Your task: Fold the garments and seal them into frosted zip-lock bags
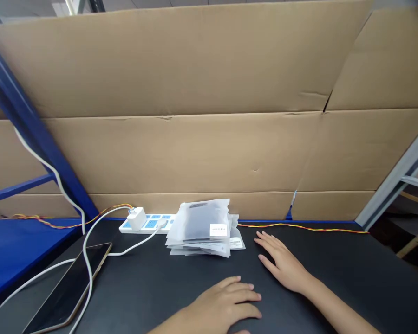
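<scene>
My left hand [226, 304] rests at the near middle of the black tabletop [142, 283], its fingers apart and pointing right, with nothing in it. Farther back and to the right, my right hand [282, 262] lies flat with fingers stretched out, also holding nothing. Left of its fingertips, and apart from them, is a stack of frosted plastic bags [198, 232]. The top bag has a dark, flat item inside and a white label [218, 230]. A second label [236, 242] sticks out at the stack's right side.
A white power strip [148, 223] with a plugged-in adapter [137, 218] stands left of the bags. White cables cross a tablet-like device [69, 287]. A twisted red-yellow wire [299, 227] runs along the back edge. Cardboard [195, 153] walls the rear, between a blue post [38, 125] and a grey post [397, 176].
</scene>
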A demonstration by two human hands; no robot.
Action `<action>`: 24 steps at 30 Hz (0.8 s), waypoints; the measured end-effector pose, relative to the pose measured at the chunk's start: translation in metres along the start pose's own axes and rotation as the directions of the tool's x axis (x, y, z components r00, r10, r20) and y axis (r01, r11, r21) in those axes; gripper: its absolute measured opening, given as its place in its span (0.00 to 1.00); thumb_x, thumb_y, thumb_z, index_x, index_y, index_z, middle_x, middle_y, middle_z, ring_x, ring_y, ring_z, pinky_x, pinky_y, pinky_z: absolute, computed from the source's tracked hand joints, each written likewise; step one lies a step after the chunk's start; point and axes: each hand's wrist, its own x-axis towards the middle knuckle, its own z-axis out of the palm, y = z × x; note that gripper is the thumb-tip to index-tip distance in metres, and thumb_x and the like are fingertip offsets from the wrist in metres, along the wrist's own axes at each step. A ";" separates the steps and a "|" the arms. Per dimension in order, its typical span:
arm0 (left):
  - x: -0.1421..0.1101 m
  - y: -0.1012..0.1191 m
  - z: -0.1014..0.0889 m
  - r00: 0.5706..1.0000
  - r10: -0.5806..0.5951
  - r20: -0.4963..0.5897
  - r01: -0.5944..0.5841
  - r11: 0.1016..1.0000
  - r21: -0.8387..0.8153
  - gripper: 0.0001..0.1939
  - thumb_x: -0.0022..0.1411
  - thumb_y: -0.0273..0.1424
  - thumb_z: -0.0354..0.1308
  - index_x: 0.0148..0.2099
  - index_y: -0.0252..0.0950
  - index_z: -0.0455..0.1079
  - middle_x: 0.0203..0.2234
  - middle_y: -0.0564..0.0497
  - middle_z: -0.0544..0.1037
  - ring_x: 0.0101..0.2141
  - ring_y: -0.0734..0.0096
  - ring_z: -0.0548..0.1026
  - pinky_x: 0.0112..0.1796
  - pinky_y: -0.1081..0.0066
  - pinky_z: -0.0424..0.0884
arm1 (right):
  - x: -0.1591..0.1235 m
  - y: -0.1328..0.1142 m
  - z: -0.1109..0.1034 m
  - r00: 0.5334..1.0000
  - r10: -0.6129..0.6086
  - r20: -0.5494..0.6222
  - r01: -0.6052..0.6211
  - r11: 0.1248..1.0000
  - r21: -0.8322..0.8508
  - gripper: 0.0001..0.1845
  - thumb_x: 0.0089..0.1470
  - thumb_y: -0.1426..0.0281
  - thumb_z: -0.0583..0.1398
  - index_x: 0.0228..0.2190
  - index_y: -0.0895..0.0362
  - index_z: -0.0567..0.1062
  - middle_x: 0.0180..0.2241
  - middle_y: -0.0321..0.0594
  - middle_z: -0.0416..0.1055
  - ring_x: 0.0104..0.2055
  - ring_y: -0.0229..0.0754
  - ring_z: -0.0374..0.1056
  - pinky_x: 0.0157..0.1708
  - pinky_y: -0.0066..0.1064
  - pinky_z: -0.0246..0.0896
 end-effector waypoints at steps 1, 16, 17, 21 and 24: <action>0.000 -0.001 0.000 1.000 0.003 -0.005 -0.003 1.000 -0.001 0.20 0.74 0.42 0.49 0.63 0.44 0.63 0.64 0.51 0.66 0.65 0.63 0.61 0.66 0.58 0.51 | 0.000 0.000 0.000 1.000 0.002 -0.002 -0.002 1.000 0.000 0.27 0.66 0.56 0.50 0.62 0.49 0.64 0.68 0.39 0.54 0.71 0.49 0.47 0.69 0.49 0.45; 0.001 -0.002 0.001 1.000 0.010 -0.028 -0.010 1.000 -0.004 0.19 0.73 0.41 0.50 0.62 0.44 0.63 0.63 0.50 0.68 0.64 0.62 0.61 0.65 0.59 0.53 | -0.001 -0.002 -0.003 1.000 -0.003 -0.004 0.003 1.000 0.019 0.26 0.66 0.57 0.51 0.62 0.50 0.65 0.68 0.39 0.55 0.70 0.49 0.48 0.69 0.49 0.44; 0.001 -0.001 0.001 0.999 0.010 -0.031 -0.010 1.000 -0.003 0.19 0.73 0.41 0.51 0.62 0.44 0.63 0.63 0.50 0.68 0.64 0.62 0.62 0.65 0.58 0.53 | -0.001 -0.002 -0.003 1.000 -0.006 -0.004 0.006 1.000 0.020 0.26 0.66 0.57 0.51 0.62 0.50 0.65 0.68 0.40 0.55 0.70 0.49 0.48 0.69 0.49 0.44; 0.001 -0.003 0.002 1.000 0.017 -0.026 -0.017 1.000 -0.008 0.19 0.73 0.41 0.51 0.63 0.45 0.63 0.63 0.50 0.68 0.64 0.61 0.62 0.65 0.57 0.53 | -0.001 -0.002 -0.003 1.000 -0.009 -0.009 0.009 0.999 0.038 0.26 0.66 0.57 0.51 0.61 0.50 0.66 0.68 0.40 0.55 0.70 0.50 0.48 0.69 0.50 0.45; 0.000 -0.003 0.003 0.999 0.019 -0.039 -0.020 1.000 -0.023 0.19 0.73 0.40 0.52 0.63 0.46 0.62 0.63 0.49 0.68 0.64 0.60 0.62 0.65 0.56 0.53 | -0.001 -0.002 -0.004 1.000 -0.007 -0.009 0.008 0.999 0.043 0.26 0.66 0.57 0.51 0.61 0.50 0.66 0.68 0.40 0.56 0.70 0.50 0.48 0.69 0.50 0.44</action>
